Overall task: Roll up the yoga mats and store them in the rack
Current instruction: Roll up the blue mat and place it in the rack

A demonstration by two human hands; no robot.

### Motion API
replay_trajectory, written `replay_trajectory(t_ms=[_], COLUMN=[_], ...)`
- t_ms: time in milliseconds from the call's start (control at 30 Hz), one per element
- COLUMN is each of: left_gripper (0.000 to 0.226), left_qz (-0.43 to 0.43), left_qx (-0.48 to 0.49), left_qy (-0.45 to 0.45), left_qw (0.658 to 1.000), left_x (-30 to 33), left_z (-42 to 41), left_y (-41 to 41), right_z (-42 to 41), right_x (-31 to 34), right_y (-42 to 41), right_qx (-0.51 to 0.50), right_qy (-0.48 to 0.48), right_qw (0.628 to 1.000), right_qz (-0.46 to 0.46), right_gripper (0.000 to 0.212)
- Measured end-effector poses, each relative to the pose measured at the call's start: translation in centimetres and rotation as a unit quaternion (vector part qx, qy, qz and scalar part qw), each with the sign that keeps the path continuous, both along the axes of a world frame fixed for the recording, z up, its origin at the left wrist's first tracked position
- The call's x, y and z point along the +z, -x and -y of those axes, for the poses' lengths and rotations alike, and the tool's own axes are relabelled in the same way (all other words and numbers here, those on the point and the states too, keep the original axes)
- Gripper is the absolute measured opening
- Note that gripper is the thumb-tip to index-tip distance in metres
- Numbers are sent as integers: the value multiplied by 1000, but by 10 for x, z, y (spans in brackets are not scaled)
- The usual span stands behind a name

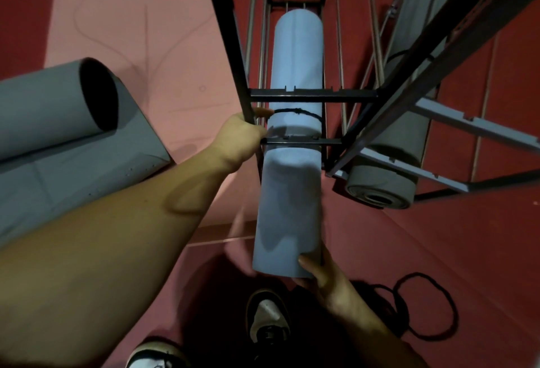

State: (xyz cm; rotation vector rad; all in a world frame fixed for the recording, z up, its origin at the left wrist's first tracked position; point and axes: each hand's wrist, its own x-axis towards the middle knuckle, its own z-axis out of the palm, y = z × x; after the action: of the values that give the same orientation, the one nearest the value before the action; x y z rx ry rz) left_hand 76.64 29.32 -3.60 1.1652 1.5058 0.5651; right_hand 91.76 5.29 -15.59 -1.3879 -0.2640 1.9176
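Slide the blue mat (292, 122) straight along the rack (314, 94) slot, pushing from its near end and steering at the middle so the cord (295, 112) does not snag on the crossbars. The right hand (324, 277) cups the near end with fingers curled on it; the left hand (242, 133) grips the mat's left side by the cord. The mat is a tight pale-blue roll, tied once, lying part-way inside the rack.
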Motion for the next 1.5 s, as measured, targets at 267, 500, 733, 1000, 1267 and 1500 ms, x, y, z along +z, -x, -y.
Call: replay_trajectory(t_ms=[267,500,733,1000,1267,1500], left_gripper=[36,39,38,38,39,41], left_qz=[-47,-52,-49,-54,-69,-106], left_qx=[-26,-28,-35,-42,-45,-80], left_qy=[9,11,16,25,12,21], left_qw=[999,998,998,997,997,991], left_x=[-8,-6,-4,-4,-7,6], left_z=[-16,-17,-17,-18,-20,-3], left_y=[-2,-2,-1,0,-1,2], right_z=[-55,-127,-139,-158,-180,-157], right_x=[-8,-7,-6,-6,-6,9], right_y=[-6,-8,-10,-19,-9,-9], right_qx=[-59,-50,-56,-54,-79,-68], right_qy=[-34,-63,-64,-71,-45,-6], right_qw=[997,997,996,994,966,961], right_qz=[27,21,29,58,244,270], right_gripper=[76,73,60,51,47,95])
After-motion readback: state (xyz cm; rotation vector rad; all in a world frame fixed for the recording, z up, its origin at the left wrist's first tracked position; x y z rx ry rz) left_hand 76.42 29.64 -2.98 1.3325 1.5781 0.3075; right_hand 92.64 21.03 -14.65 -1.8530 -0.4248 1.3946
